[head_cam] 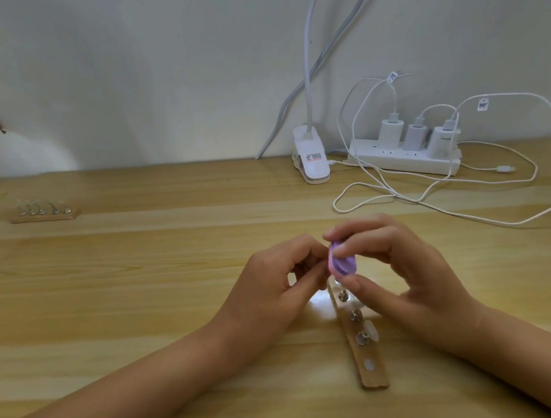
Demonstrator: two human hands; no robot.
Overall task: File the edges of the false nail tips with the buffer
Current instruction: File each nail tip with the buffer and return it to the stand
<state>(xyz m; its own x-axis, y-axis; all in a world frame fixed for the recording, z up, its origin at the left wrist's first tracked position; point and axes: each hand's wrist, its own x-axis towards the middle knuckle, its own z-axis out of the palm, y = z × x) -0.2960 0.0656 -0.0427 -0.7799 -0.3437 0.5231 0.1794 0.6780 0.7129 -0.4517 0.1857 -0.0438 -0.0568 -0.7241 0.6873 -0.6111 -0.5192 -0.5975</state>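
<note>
A purple buffer [342, 261], centre frame, is pinched in the right hand [416, 277], fingertips on its upper end and thumb under its lower end. Its long axis appears to slant from upper left to lower right, though blur softens it. It looks light and slightly spongy, and is best held by the ends so that the edges stay free. The left hand [278, 284] curls its fingers against the buffer's left edge; whether they pinch a nail tip cannot be told. Just below, a wooden strip [374, 375] bearing a clear nail tip [371, 329] runs toward lower right on the desk [131, 296]. A 2nd holder [44, 215] lies far left.
</note>
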